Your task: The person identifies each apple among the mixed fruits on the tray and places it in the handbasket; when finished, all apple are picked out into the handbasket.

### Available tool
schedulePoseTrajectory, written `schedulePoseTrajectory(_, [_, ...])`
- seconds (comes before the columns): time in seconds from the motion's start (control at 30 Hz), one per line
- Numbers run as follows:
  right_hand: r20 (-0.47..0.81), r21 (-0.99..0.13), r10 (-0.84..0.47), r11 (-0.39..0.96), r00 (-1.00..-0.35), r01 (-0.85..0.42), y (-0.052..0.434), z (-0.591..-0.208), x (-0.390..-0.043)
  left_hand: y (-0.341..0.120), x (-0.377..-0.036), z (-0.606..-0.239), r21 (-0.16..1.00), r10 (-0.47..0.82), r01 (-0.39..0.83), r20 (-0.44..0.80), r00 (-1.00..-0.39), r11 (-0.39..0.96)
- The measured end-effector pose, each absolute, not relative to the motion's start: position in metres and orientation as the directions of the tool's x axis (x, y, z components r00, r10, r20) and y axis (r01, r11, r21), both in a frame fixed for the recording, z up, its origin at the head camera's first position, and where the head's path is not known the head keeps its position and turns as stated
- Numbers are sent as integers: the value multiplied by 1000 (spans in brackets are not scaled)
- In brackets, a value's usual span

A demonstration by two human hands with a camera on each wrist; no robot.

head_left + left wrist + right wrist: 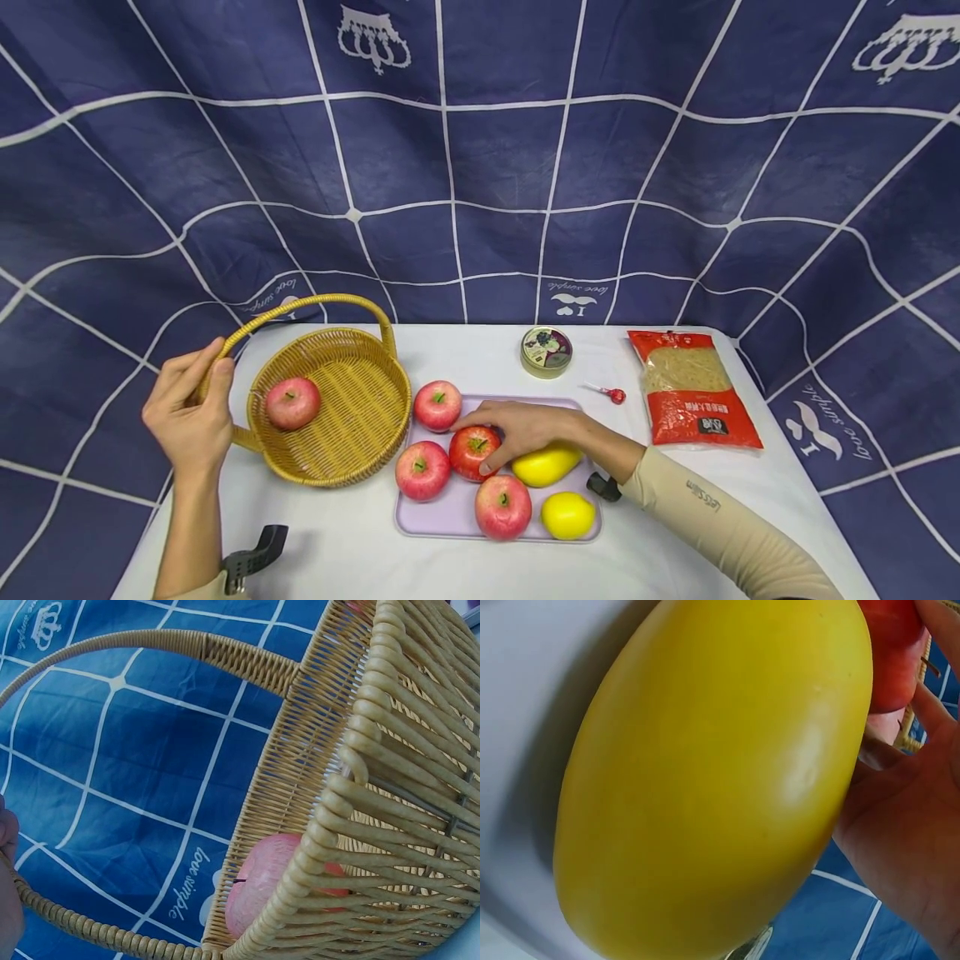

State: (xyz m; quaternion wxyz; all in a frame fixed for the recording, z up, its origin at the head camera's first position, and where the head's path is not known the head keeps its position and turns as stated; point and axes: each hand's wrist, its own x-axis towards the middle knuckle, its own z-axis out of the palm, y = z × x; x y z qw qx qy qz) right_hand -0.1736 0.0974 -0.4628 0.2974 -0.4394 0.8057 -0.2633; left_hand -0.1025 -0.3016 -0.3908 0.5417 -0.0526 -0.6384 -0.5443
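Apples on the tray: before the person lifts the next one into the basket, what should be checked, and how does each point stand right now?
1. Right hand around the red apple: ok, fingers curl on it.
2. Apple lifted off the tray: not ok, it sits there.
3. Left hand steadying the basket by its handle: ok.
4. Room in the basket: ok, only one apple in the basket.
5. Yellow fruit clear of the hand: not ok, it lies against the palm.
6. Grip firmness: cannot tell.
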Motion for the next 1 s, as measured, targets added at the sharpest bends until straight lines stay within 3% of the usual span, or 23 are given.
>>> schedulePoseTrajectory(1.0, [-259, -666, -861, 487, -437, -565, 96, -470, -173, -302, -102, -390, 633, -516, 655, 755, -406, 411])
